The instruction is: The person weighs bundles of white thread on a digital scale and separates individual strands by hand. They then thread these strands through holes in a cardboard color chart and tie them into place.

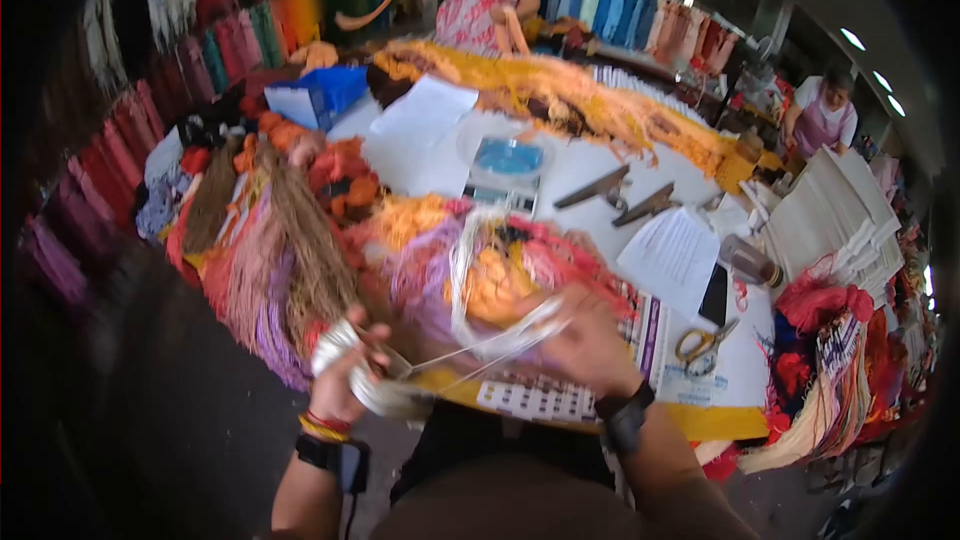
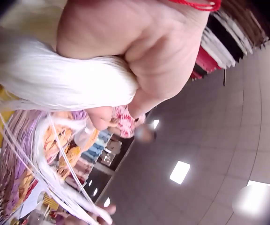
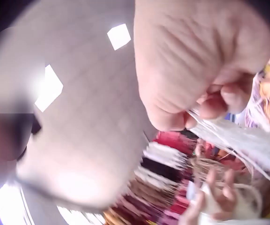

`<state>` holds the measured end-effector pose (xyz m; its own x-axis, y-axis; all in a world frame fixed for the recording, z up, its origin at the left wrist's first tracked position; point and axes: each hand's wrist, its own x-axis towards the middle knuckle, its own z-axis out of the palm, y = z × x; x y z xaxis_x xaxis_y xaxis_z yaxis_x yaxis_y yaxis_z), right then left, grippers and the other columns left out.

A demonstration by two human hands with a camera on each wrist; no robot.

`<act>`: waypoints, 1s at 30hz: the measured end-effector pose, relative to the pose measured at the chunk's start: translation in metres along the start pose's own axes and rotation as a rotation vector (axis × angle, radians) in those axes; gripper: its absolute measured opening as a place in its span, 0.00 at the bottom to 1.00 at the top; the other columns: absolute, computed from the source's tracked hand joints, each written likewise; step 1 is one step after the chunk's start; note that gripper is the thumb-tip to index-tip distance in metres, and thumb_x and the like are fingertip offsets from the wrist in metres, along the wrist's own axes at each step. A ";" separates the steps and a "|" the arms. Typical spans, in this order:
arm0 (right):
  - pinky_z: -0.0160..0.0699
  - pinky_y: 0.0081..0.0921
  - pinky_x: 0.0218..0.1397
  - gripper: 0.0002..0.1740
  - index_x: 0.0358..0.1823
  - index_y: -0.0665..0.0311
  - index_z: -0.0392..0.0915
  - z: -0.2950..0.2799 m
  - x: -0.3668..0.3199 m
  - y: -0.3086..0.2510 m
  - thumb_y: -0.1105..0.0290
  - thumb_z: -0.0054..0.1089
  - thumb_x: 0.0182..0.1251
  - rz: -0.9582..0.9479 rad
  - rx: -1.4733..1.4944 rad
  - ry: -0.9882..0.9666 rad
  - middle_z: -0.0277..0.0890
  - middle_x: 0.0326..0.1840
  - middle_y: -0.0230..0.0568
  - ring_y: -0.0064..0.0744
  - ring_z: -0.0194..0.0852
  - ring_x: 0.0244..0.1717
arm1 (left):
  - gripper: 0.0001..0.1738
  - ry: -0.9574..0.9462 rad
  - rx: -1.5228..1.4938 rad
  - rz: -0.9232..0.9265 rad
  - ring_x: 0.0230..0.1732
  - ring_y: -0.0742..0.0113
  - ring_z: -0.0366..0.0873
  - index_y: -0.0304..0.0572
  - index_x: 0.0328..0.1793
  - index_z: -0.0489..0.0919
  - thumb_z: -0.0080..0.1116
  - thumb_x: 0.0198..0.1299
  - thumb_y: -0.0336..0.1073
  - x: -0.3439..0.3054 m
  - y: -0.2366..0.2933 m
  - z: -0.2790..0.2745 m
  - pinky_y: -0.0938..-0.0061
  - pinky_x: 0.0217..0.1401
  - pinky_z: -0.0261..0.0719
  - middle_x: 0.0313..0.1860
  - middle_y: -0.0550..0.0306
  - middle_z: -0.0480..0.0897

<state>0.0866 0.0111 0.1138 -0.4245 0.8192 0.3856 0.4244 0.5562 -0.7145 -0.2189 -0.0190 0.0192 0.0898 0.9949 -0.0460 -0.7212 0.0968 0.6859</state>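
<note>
My left hand point(image 1: 352, 365) holds a thick skein of white yarn point(image 1: 385, 395) at the table's front left edge. In the left wrist view the skein point(image 2: 74, 82) runs through the curled hand point(image 2: 144, 47), smooth and bundled. My right hand point(image 1: 595, 340) grips white strands near the front of the table, blurred in the head view. The right wrist view shows the fingers point(image 3: 212, 108) curled on the white strands point(image 3: 238, 136). Thin threads stretch between both hands, and a loose white loop point(image 1: 460, 280) hangs over a pile of purple, orange and pink yarn point(image 1: 415, 265).
Brown and pink hanks point(image 1: 300, 230) drape over the left edge. A scale with a blue top point(image 1: 508, 158), dark clamps point(image 1: 595, 185), papers point(image 1: 670, 250), a phone point(image 1: 714, 295) and scissors point(image 1: 703, 345) lie on the table. One person point(image 1: 485, 0) stands across it, another point(image 1: 825, 110) at far right.
</note>
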 end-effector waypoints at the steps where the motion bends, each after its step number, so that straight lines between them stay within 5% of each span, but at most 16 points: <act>1: 0.71 0.25 0.43 0.08 0.29 0.63 0.70 -0.002 0.003 -0.006 0.67 0.46 0.63 0.166 0.683 0.281 0.75 0.39 0.38 0.30 0.71 0.39 | 0.26 0.064 -0.057 0.033 0.32 0.68 0.80 0.49 0.67 0.59 0.46 0.62 0.29 -0.006 0.006 -0.020 0.81 0.27 0.79 0.49 0.47 0.77; 4: 0.58 0.09 0.17 0.09 0.30 0.58 0.69 -0.062 -0.038 0.064 0.65 0.44 0.68 0.298 1.317 0.279 0.60 0.18 0.21 0.11 0.60 0.18 | 0.20 0.250 -0.107 0.155 0.24 0.75 0.74 0.52 0.63 0.64 0.44 0.64 0.32 -0.026 0.030 -0.059 0.82 0.31 0.77 0.40 0.54 0.79; 6: 0.66 0.07 0.22 0.07 0.32 0.61 0.70 -0.118 -0.065 0.086 0.69 0.44 0.68 0.325 1.193 0.612 0.67 0.24 0.26 0.11 0.64 0.20 | 0.19 0.320 -0.050 0.217 0.26 0.75 0.73 0.50 0.61 0.65 0.46 0.63 0.32 -0.044 0.055 -0.111 0.81 0.32 0.75 0.40 0.54 0.79; 7: 0.71 0.09 0.25 0.06 0.34 0.63 0.70 -0.165 -0.087 0.100 0.71 0.45 0.68 0.303 1.094 0.603 0.70 0.29 0.31 0.13 0.68 0.24 | 0.20 0.431 -0.025 0.251 0.26 0.75 0.72 0.48 0.62 0.64 0.46 0.63 0.32 -0.054 0.069 -0.133 0.80 0.32 0.74 0.40 0.54 0.78; 9: 0.75 0.14 0.36 0.08 0.35 0.65 0.70 -0.263 -0.135 0.123 0.69 0.45 0.68 0.114 0.893 0.932 0.71 0.31 0.34 0.21 0.71 0.32 | 0.22 0.499 0.057 0.420 0.26 0.75 0.70 0.45 0.64 0.61 0.46 0.64 0.34 -0.073 0.096 -0.153 0.81 0.30 0.72 0.42 0.56 0.78; 10: 0.74 0.17 0.42 0.09 0.36 0.66 0.71 -0.334 -0.177 0.149 0.67 0.45 0.68 0.003 0.547 0.845 0.72 0.32 0.36 0.24 0.71 0.34 | 0.21 0.579 0.089 0.465 0.25 0.77 0.68 0.46 0.64 0.62 0.46 0.64 0.35 -0.079 0.106 -0.147 0.83 0.28 0.70 0.36 0.59 0.76; 12: 0.72 0.19 0.43 0.09 0.37 0.67 0.71 -0.353 -0.173 0.097 0.67 0.47 0.67 0.108 0.222 1.413 0.73 0.34 0.36 0.24 0.70 0.33 | 0.20 0.563 0.161 0.442 0.24 0.79 0.65 0.46 0.63 0.64 0.45 0.65 0.36 -0.087 0.117 -0.129 0.85 0.27 0.67 0.31 0.64 0.72; 14: 0.72 0.19 0.41 0.10 0.38 0.66 0.72 -0.300 -0.146 0.063 0.66 0.47 0.67 0.117 -0.043 1.280 0.73 0.34 0.35 0.23 0.71 0.34 | 0.19 0.509 0.287 0.325 0.23 0.81 0.65 0.41 0.60 0.67 0.46 0.64 0.35 -0.080 0.102 -0.097 0.86 0.25 0.65 0.25 0.68 0.69; 16: 0.69 0.18 0.36 0.13 0.38 0.66 0.73 -0.226 -0.116 0.042 0.63 0.46 0.67 0.288 0.018 1.044 0.75 0.34 0.35 0.21 0.71 0.33 | 0.18 0.396 0.319 0.168 0.21 0.79 0.65 0.36 0.57 0.68 0.47 0.62 0.34 -0.065 0.065 -0.077 0.85 0.23 0.65 0.21 0.68 0.68; 17: 0.68 0.18 0.35 0.15 0.37 0.65 0.74 -0.180 -0.099 0.031 0.60 0.44 0.67 0.465 0.020 0.857 0.74 0.33 0.34 0.21 0.71 0.29 | 0.17 0.346 0.289 0.044 0.20 0.78 0.65 0.34 0.55 0.69 0.47 0.62 0.34 -0.059 0.047 -0.064 0.85 0.23 0.65 0.20 0.67 0.69; 18: 0.68 0.18 0.33 0.16 0.36 0.65 0.74 -0.135 -0.090 0.037 0.58 0.45 0.67 0.397 -0.162 0.574 0.74 0.31 0.33 0.21 0.69 0.27 | 0.16 0.291 0.257 -0.078 0.19 0.78 0.65 0.33 0.54 0.70 0.47 0.62 0.33 -0.053 0.031 -0.051 0.85 0.23 0.65 0.20 0.66 0.69; 20: 0.70 0.20 0.34 0.11 0.37 0.65 0.73 -0.045 -0.082 0.045 0.63 0.50 0.65 0.468 0.195 0.308 0.73 0.31 0.31 0.20 0.71 0.29 | 0.16 0.156 0.206 -0.276 0.17 0.76 0.65 0.31 0.52 0.71 0.47 0.62 0.34 -0.038 0.003 -0.030 0.84 0.24 0.66 0.20 0.66 0.70; 23: 0.71 0.25 0.32 0.09 0.36 0.66 0.72 0.054 -0.077 0.043 0.67 0.52 0.63 0.527 0.195 -0.024 0.71 0.26 0.35 0.26 0.70 0.27 | 0.18 -0.019 0.292 -0.482 0.20 0.76 0.66 0.31 0.54 0.70 0.48 0.62 0.36 -0.019 -0.035 -0.007 0.82 0.25 0.66 0.20 0.65 0.70; 24: 0.70 0.28 0.32 0.09 0.35 0.66 0.72 0.071 -0.075 0.041 0.67 0.52 0.63 0.458 0.143 -0.067 0.71 0.25 0.40 0.33 0.71 0.27 | 0.20 -0.036 0.305 -0.581 0.21 0.77 0.66 0.30 0.55 0.70 0.49 0.62 0.37 -0.014 -0.045 0.001 0.83 0.25 0.66 0.20 0.65 0.70; 27: 0.69 0.35 0.33 0.09 0.32 0.67 0.71 0.101 -0.076 0.051 0.68 0.52 0.61 0.341 0.012 -0.091 0.70 0.25 0.48 0.45 0.71 0.28 | 0.13 -0.109 0.422 -0.686 0.20 0.76 0.67 0.40 0.34 0.77 0.51 0.61 0.42 -0.001 -0.074 0.020 0.82 0.23 0.65 0.20 0.65 0.72; 30: 0.67 0.41 0.35 0.08 0.30 0.68 0.70 0.106 -0.077 0.059 0.69 0.51 0.59 0.343 -0.057 -0.091 0.70 0.27 0.53 0.54 0.70 0.33 | 0.13 -0.079 0.475 -0.705 0.20 0.77 0.68 0.43 0.28 0.75 0.52 0.61 0.43 0.005 -0.084 0.028 0.83 0.23 0.65 0.20 0.65 0.72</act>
<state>0.0596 -0.0339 -0.0194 -0.3182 0.9452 0.0736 0.5970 0.2601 -0.7589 -0.1386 -0.0229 -0.0188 0.4699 0.7002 -0.5375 -0.1154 0.6524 0.7490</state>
